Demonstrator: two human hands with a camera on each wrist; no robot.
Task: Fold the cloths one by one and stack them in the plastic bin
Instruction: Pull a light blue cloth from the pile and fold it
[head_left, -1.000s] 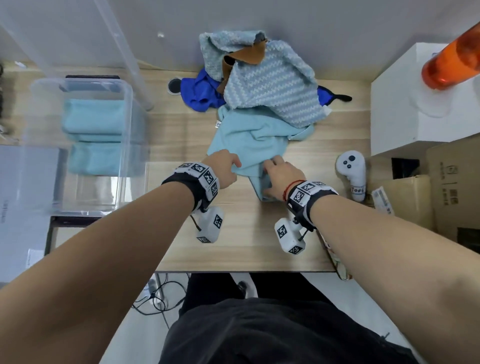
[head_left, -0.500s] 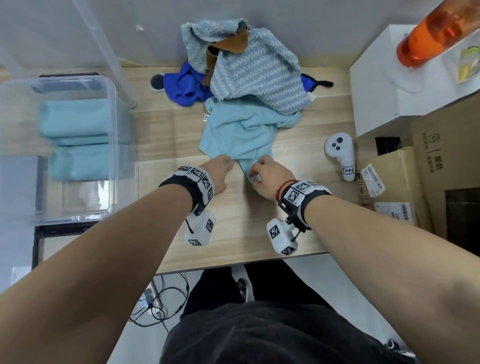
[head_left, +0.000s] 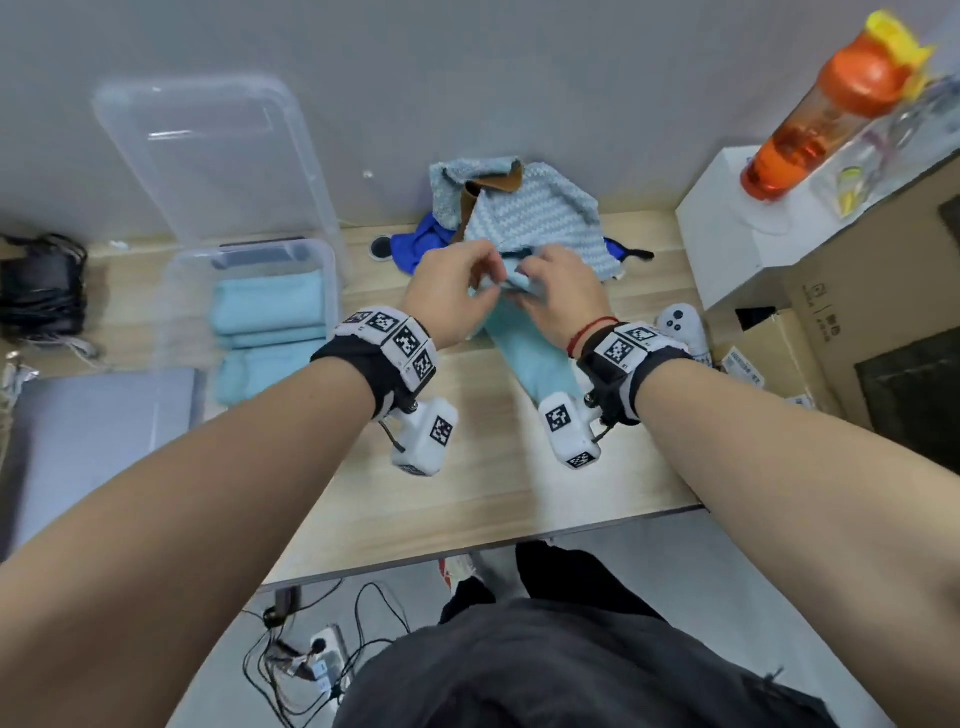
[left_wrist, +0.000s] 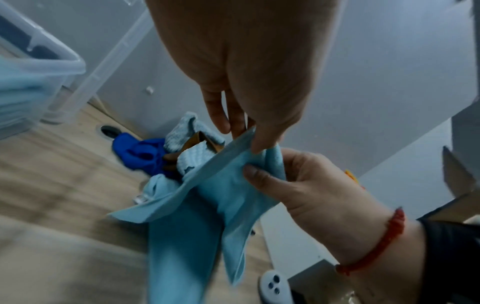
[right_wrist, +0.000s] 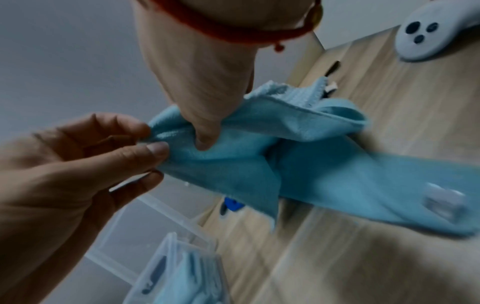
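Both hands hold a light blue cloth (head_left: 535, 353) lifted above the wooden table (head_left: 467, 493); its lower part hangs down and trails on the wood. My left hand (head_left: 457, 291) pinches the cloth's top edge (left_wrist: 233, 148) between thumb and fingers. Close beside it, my right hand (head_left: 550, 291) grips a bunched part of the same cloth (right_wrist: 233, 148). The clear plastic bin (head_left: 327, 291) stands at the left with folded light blue cloths (head_left: 270, 322) inside. Behind the hands lies a pile: a blue-and-white knitted cloth (head_left: 535, 223) over a royal blue cloth (head_left: 415, 244).
The bin's clear lid (head_left: 208, 156) leans on the wall behind it. A white controller (head_left: 680, 332) lies right of the cloth, beside cardboard boxes (head_left: 857, 332). An orange bottle (head_left: 831, 109) stands on a white box (head_left: 737, 234). A black bag (head_left: 41, 286) sits far left.
Both hands have lifted the light blue cloth off the table and out from under the pile, raising it toward the wall. The cloth now hangs bunched between them instead of lying spread.
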